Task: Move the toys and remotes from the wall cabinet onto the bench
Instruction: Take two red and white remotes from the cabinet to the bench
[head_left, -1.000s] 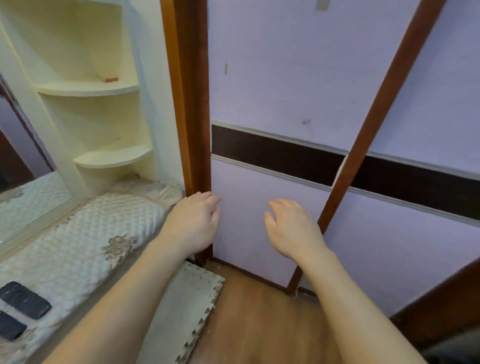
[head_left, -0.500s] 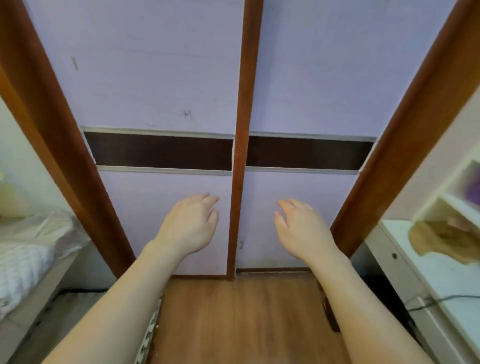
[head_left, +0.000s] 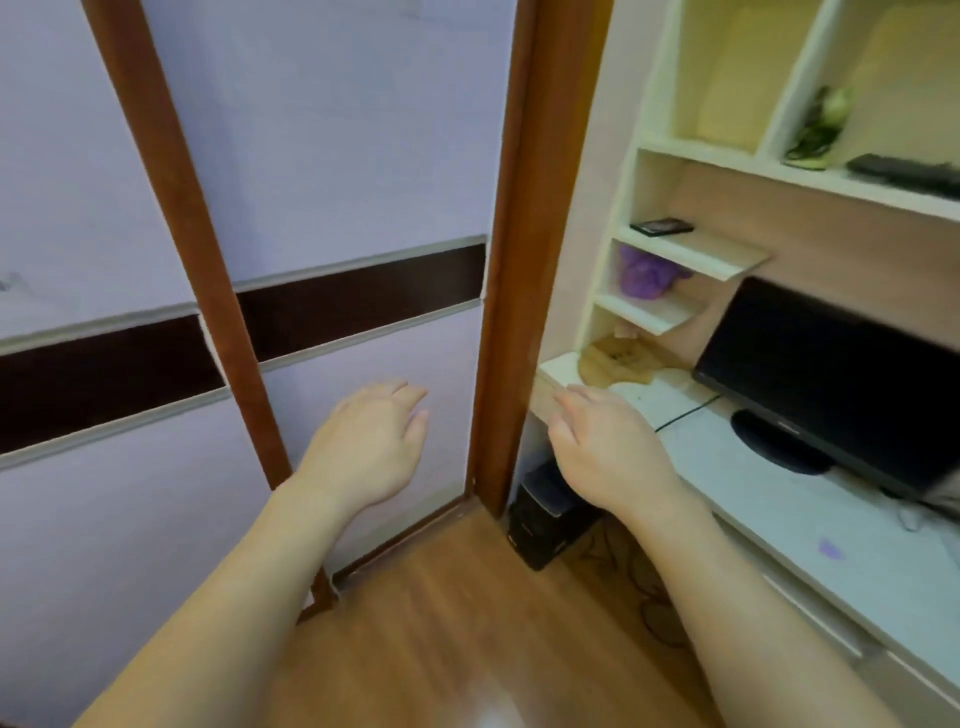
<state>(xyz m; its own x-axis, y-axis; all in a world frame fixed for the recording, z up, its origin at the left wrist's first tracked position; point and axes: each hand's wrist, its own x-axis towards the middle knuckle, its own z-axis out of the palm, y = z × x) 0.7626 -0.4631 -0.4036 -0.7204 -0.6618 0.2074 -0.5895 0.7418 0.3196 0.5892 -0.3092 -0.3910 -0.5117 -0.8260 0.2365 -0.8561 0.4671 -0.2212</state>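
Room: lilac sliding doors (head_left: 363, 182) with a dark band and brown frames fill the left; wood floor (head_left: 467, 623) lies below; a cream wall cabinet (head_left: 696, 148) stands over a white desk (head_left: 831, 530) on the right.
Left hand (head_left: 371, 447): raised before the doors, fingers loosely relaxed, holding nothing.
Right hand (head_left: 608, 452): in front of the desk's near corner, fingers slack and slightly spread, holding nothing.
Task items: green toy (head_left: 821, 130) and black remote (head_left: 904, 174) are side by side in an upper compartment. A flat dark device (head_left: 662, 226), possibly a remote, is on the top side shelf, with a purple soft toy (head_left: 644, 273) on the shelf beneath. Blur hides detail.
Bench: not in view.
Step (judged): approach to the cabinet; nothing picked up yet.
Method (judged): clear the near side shelves first with the right hand. Pinch the flat device by its long edges and grip the soft toy round its body. Keep the left hand free for a second item.
Around: black monitor (head_left: 831, 384); tan object (head_left: 618, 358) on the desk corner; computer tower (head_left: 545, 514) and cables (head_left: 660, 613) on the floor.
In the way: the monitor stands below the upper compartment, so that reach goes over it.
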